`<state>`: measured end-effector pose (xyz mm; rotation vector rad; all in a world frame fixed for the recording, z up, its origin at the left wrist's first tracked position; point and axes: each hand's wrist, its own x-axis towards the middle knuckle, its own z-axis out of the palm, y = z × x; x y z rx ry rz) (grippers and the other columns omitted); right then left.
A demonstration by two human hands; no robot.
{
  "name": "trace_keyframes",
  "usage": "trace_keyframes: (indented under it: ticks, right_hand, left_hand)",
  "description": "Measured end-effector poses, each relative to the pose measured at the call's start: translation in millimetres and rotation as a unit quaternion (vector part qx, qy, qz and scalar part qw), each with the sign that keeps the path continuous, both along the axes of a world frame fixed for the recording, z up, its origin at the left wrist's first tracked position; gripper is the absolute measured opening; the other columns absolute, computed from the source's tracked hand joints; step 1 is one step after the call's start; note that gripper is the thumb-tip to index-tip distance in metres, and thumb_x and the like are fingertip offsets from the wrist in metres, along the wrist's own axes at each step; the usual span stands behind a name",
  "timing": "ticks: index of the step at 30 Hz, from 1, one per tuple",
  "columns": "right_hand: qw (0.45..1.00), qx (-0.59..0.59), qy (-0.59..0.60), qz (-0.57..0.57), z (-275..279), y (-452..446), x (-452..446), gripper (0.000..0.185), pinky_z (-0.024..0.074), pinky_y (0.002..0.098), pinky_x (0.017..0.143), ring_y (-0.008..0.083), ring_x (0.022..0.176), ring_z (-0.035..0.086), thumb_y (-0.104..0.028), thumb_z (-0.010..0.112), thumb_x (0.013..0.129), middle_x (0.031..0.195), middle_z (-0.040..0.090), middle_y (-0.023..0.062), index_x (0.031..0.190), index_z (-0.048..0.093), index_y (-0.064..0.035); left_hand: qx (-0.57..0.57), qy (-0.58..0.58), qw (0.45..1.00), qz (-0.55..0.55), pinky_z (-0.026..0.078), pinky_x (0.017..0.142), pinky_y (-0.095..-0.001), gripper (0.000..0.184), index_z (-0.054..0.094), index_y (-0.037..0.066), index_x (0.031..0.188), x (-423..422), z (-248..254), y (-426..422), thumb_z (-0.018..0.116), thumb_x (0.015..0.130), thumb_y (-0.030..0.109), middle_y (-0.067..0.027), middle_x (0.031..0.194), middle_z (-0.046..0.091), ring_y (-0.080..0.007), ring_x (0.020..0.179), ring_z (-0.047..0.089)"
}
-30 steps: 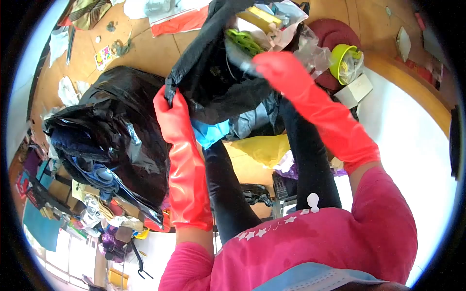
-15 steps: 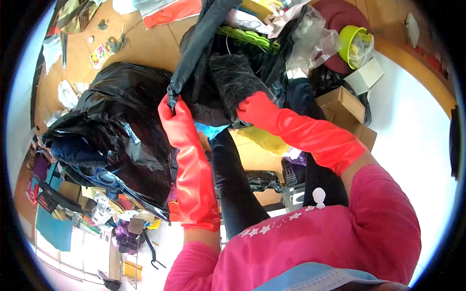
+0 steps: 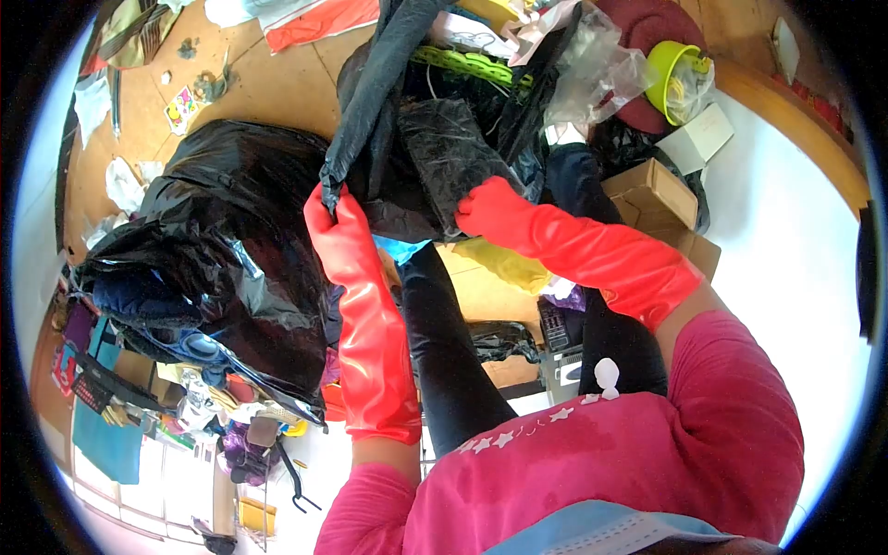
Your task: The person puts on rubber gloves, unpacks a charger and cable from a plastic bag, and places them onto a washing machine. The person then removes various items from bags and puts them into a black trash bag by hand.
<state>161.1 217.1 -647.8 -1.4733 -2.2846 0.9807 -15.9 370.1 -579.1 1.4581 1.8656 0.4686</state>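
Note:
My left hand [image 3: 339,222], in a long red rubber glove, pinches the twisted rim of a black plastic bag [image 3: 361,120]. My right hand [image 3: 490,208], gloved the same way, is closed on the lower end of a dark, flat, oblong bundle [image 3: 446,143] at the bag's mouth. The bundle looks slightly fuzzy or wrapped in plastic; I cannot tell its exact kind. Inside the bag's opening, a green scalloped-edged item [image 3: 462,65] and a thin white cord show. Just below my hands are a bit of blue plastic [image 3: 401,250] and a yellow bag [image 3: 504,266].
A large full black bag [image 3: 222,250] stands at the left. Open cardboard boxes [image 3: 652,194], a lime-green bucket [image 3: 661,79] and clear plastic [image 3: 597,69] lie at the right. Mixed clutter [image 3: 213,398] fills the lower left. Scraps lie on the tiled floor [image 3: 268,88].
Very little differs. Both hands keep their grips, and the right hand with the dark bundle has shifted very slightly. The view has moved a touch.

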Motion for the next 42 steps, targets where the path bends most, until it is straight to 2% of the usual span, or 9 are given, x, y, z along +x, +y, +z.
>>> trace_keyframes:
  ticks: [5, 14, 21, 25, 30, 33, 37, 39, 42]
  right_hand:
    - [0.997, -0.065, 0.022, -0.021, 2, 21, 7, 0.021, 0.0455, 0.0440, 0.058, 0.0288, 0.072, 0.060, -0.017, 0.064, 0.067, 0.080, 0.060, 0.0036, 0.087, 0.063, -0.0125]
    - [0.981, -0.003, 0.089, -0.173, 16, 78, 16, 0.013, 0.0443, 0.0473, 0.055, 0.0355, 0.066, 0.057, -0.018, 0.066, 0.069, 0.072, 0.056, 0.0090, 0.077, 0.057, -0.0119]
    - [0.967, -0.016, 0.159, -0.197, 44, 91, -19, 0.017, 0.0423, 0.0522, 0.057, 0.0402, 0.070, 0.057, -0.013, 0.062, 0.060, 0.073, 0.057, 0.0120, 0.076, 0.057, -0.0102]
    - [0.962, -0.026, 0.192, -0.194, 51, 89, -41, 0.021, 0.0437, 0.0518, 0.059, 0.0411, 0.073, 0.058, -0.014, 0.064, 0.060, 0.078, 0.060, 0.0146, 0.079, 0.059, -0.0066]
    - [0.955, -0.029, 0.223, -0.193, 56, 95, -36, 0.020, 0.0442, 0.0520, 0.060, 0.0418, 0.074, 0.058, -0.014, 0.063, 0.061, 0.079, 0.061, 0.0146, 0.079, 0.060, -0.0070]
    - [0.957, -0.036, 0.214, -0.191, 62, 107, -25, 0.017, 0.0445, 0.0512, 0.059, 0.0404, 0.073, 0.058, -0.014, 0.063, 0.062, 0.077, 0.060, 0.0130, 0.078, 0.060, -0.0085]
    - [0.971, -0.016, 0.162, -0.175, 51, 126, -11, 0.015, 0.0450, 0.0504, 0.059, 0.0388, 0.072, 0.059, -0.016, 0.063, 0.064, 0.075, 0.060, 0.0110, 0.077, 0.060, -0.0097]
    - [0.976, 0.030, 0.082, -0.202, 46, 141, 12, 0.012, 0.0451, 0.0497, 0.058, 0.0371, 0.070, 0.059, -0.017, 0.062, 0.067, 0.074, 0.060, 0.0098, 0.077, 0.059, -0.0105]
    - [0.948, 0.119, 0.048, -0.291, 18, 159, 62, 0.013, 0.0466, 0.0477, 0.059, 0.0358, 0.070, 0.060, -0.012, 0.063, 0.071, 0.073, 0.060, 0.0100, 0.085, 0.062, -0.0110]
  left_hand:
    - [0.000, -0.042, 0.999, 0.021, 0.046, 0.077, -0.0283, 0.023, 0.061, 0.001, 0.110, 2, 3, 3, 0.062, 0.092, 0.016, -0.0066, 0.091, 0.065, -0.0126, 0.084, 0.057]
    - [0.016, -0.048, 0.998, 0.026, 0.046, 0.075, -0.0278, 0.023, 0.061, 0.001, 0.109, 20, 27, 15, 0.062, 0.093, 0.017, -0.0049, 0.089, 0.064, -0.0115, 0.082, 0.055]
    - [0.037, -0.023, 0.999, -0.007, 0.046, 0.074, -0.0280, 0.022, 0.061, 0.000, 0.109, 18, 37, 18, 0.061, 0.093, 0.016, -0.0052, 0.089, 0.064, -0.0111, 0.081, 0.054]
    - [0.042, -0.065, 0.997, 0.008, 0.046, 0.077, -0.0282, 0.022, 0.061, 0.000, 0.109, 26, 50, 19, 0.061, 0.093, 0.015, -0.0055, 0.092, 0.064, -0.0121, 0.084, 0.055]
    - [0.024, -0.041, 0.998, 0.038, 0.045, 0.082, -0.0277, 0.021, 0.060, 0.000, 0.110, 33, 67, 20, 0.059, 0.094, 0.014, -0.0063, 0.097, 0.064, -0.0126, 0.089, 0.056]
    - [0.045, -0.085, 0.994, 0.042, 0.045, 0.083, -0.0278, 0.021, 0.061, 0.000, 0.109, 38, 71, 23, 0.059, 0.094, 0.014, -0.0061, 0.098, 0.064, -0.0131, 0.091, 0.056]
    - [0.057, -0.053, 0.997, 0.023, 0.044, 0.086, -0.0284, 0.023, 0.061, -0.001, 0.110, 38, 68, 33, 0.060, 0.094, 0.015, -0.0071, 0.100, 0.064, -0.0148, 0.093, 0.056]
    - [0.053, -0.056, 0.997, 0.029, 0.044, 0.086, -0.0286, 0.023, 0.061, -0.001, 0.110, 40, 70, 34, 0.060, 0.093, 0.015, -0.0075, 0.100, 0.064, -0.0152, 0.093, 0.056]
    - [0.048, -0.065, 0.996, 0.048, 0.044, 0.087, -0.0287, 0.024, 0.060, -0.001, 0.111, 41, 72, 39, 0.060, 0.093, 0.015, -0.0083, 0.101, 0.064, -0.0157, 0.093, 0.057]
